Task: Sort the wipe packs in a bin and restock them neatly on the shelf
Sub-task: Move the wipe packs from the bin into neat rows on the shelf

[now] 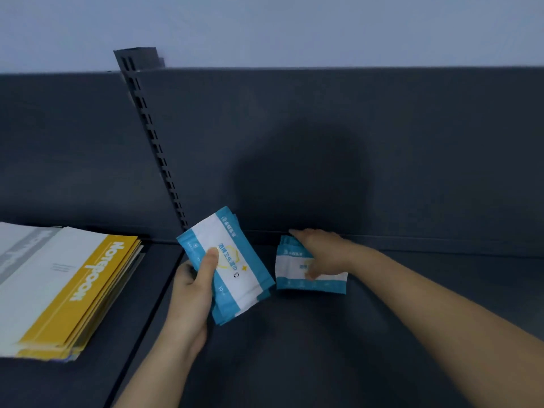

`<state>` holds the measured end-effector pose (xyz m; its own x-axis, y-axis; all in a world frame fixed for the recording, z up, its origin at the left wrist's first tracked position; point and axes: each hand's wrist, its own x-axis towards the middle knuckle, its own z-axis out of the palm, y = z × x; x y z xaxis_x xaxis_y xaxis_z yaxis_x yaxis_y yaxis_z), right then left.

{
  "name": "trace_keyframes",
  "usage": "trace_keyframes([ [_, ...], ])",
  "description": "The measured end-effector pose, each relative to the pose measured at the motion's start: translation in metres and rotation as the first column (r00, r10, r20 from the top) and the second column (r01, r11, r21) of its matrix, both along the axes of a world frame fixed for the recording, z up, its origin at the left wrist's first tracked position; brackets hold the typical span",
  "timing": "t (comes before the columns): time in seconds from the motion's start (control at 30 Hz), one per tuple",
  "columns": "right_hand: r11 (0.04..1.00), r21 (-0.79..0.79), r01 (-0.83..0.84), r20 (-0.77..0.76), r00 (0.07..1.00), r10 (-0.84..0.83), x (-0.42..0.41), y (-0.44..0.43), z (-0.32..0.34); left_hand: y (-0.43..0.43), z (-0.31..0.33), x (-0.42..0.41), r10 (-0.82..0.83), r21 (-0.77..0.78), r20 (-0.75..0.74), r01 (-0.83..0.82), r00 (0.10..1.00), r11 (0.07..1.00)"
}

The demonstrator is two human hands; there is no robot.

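My left hand (192,285) grips a small stack of blue-and-white wipe packs (235,272), thumb on the top pack's face, held tilted just above the dark shelf (323,334). To the right, a second stack of wipe packs (294,279) lies flat on the shelf near the back panel. My right hand (319,250) rests on that stack, fingers stretched over its top and far edge. No bin is in view.
A pile of yellow and white notebooks (67,287) lies on the neighbouring shelf section at the left. A slotted upright (153,139) divides the two sections. The dark back panel (382,148) rises behind the packs.
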<state>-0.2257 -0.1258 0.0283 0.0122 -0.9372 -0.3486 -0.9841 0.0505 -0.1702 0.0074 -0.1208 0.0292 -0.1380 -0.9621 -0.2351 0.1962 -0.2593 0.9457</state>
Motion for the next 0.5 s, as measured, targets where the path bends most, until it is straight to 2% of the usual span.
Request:
trace_keyframes([
  [0.1,0.994,-0.082,-0.067,-0.087,0.994,0.060,-0.001,0.009,-0.012,0.012,-0.002,-0.008,0.042,0.017,0.013,-0.042,0.999,0.999],
  [0.17,0.991,-0.101,-0.090,-0.075,0.994,0.082,-0.005,0.014,-0.016,0.020,-0.004,-0.013,0.065,0.026,0.022,-0.066,0.998,0.997],
  [0.33,0.994,0.097,-0.051,0.076,0.996,0.043,-0.017,0.015,-0.020,0.040,-0.008,-0.021,0.111,0.050,0.027,-0.113,0.993,0.992],
  [0.5,0.994,-0.065,-0.089,-0.030,0.996,0.087,-0.008,0.023,-0.024,0.052,-0.012,-0.020,0.124,0.054,0.039,-0.126,0.991,0.991],
])
